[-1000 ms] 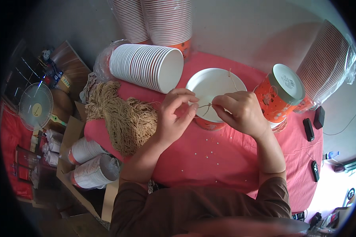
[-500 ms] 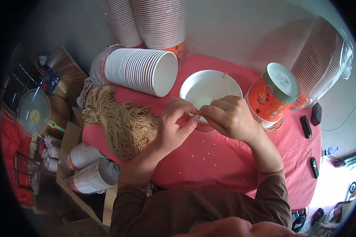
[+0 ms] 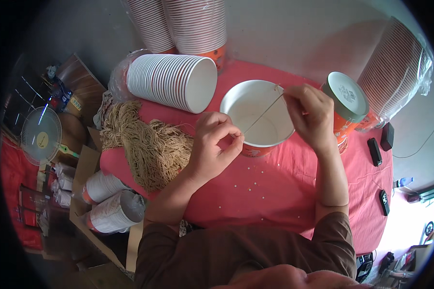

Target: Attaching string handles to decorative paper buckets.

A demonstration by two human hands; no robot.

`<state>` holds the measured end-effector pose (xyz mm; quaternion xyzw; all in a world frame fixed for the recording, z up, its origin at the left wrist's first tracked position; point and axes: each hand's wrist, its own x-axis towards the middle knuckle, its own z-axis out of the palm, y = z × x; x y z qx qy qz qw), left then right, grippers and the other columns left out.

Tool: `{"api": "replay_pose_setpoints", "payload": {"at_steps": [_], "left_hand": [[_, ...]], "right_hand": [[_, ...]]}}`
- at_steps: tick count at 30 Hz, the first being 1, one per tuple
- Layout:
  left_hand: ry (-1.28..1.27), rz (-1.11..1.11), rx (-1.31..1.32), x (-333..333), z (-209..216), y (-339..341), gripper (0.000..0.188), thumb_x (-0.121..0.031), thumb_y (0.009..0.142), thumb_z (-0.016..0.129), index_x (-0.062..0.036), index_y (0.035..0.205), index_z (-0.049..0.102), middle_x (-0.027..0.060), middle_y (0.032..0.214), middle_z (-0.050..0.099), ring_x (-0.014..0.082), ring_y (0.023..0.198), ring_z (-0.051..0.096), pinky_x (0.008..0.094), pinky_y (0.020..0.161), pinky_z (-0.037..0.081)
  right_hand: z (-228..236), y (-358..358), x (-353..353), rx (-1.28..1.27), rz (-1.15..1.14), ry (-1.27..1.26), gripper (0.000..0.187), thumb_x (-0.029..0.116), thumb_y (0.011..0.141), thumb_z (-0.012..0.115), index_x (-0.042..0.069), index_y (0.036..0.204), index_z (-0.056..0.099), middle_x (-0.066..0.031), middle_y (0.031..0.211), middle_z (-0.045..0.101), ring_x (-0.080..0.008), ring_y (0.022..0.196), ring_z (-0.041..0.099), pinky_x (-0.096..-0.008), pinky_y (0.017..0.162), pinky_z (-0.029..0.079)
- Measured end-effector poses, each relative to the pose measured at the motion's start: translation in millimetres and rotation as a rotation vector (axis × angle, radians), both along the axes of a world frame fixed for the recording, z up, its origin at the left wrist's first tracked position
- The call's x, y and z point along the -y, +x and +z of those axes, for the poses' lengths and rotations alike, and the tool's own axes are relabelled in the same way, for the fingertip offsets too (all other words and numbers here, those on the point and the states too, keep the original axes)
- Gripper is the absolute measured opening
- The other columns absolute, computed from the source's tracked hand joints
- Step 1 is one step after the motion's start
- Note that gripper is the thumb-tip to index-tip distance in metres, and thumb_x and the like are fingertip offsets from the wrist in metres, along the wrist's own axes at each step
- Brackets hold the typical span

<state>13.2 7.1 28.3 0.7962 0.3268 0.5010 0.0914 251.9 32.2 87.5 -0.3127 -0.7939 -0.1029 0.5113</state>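
A thin string (image 3: 264,114) runs taut across the mouth of a white-lined paper bucket (image 3: 238,96). Its lower end is pinched between the thumb and finger of my left hand (image 3: 214,142), at the bucket's near left rim. Higher up, past the right rim, my right hand (image 3: 312,113) pinches the other end. A small knot of tan string shows at the far right rim, close to my right fingertips. Left of my left hand lies a big bundle of tan strings (image 3: 154,149).
A nested stack of white buckets (image 3: 164,82) lies behind the string bundle. Wrapped stacks stand at the back (image 3: 195,29) and right (image 3: 388,72). An orange bucket stack (image 3: 347,98) sits upside down beside my right hand. Small white bits dot the red cloth (image 3: 275,197).
My hands were together at the near rim. Now my right hand has moved up and right, drawing the string out straight; my left hand has barely moved.
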Motion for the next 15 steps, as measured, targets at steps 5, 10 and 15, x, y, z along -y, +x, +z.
{"api": "replay_pose_setpoints", "payload": {"at_steps": [5,10,15], "left_hand": [[-0.009,0.005,-0.031,0.2,0.0,0.3,0.011,-0.008,0.075,0.074,-0.0078,0.081,0.065,0.0052,0.087,0.057,0.0242,0.088,0.055,0.0381,0.083,0.042],[-0.009,-0.004,-0.049,-1.2,1.9,-2.4,0.009,-0.007,0.076,0.073,-0.0071,0.081,0.066,0.0057,0.088,0.057,0.0241,0.088,0.055,0.0378,0.083,0.042],[-0.095,-0.073,-0.048,-2.5,1.8,-7.9,0.007,-0.005,0.078,0.071,-0.0068,0.085,0.068,0.0064,0.091,0.06,0.0239,0.09,0.056,0.0373,0.085,0.043]], "right_hand": [[-2.2,5.5,-5.9,-0.023,-0.087,0.026,0.014,-0.003,0.077,0.07,0.005,0.086,0.062,-0.0072,0.069,0.062,-0.0253,0.058,0.062,-0.0357,0.052,0.046],[-4.2,2.2,-5.5,0.003,-0.096,0.004,0.014,-0.001,0.078,0.071,0.005,0.086,0.062,-0.0073,0.07,0.064,-0.0246,0.058,0.063,-0.035,0.051,0.047],[-4.4,0.7,-4.7,-0.017,-0.07,-0.023,0.013,-0.001,0.078,0.071,0.005,0.086,0.062,-0.0074,0.07,0.064,-0.0247,0.058,0.063,-0.0349,0.052,0.047]]}}
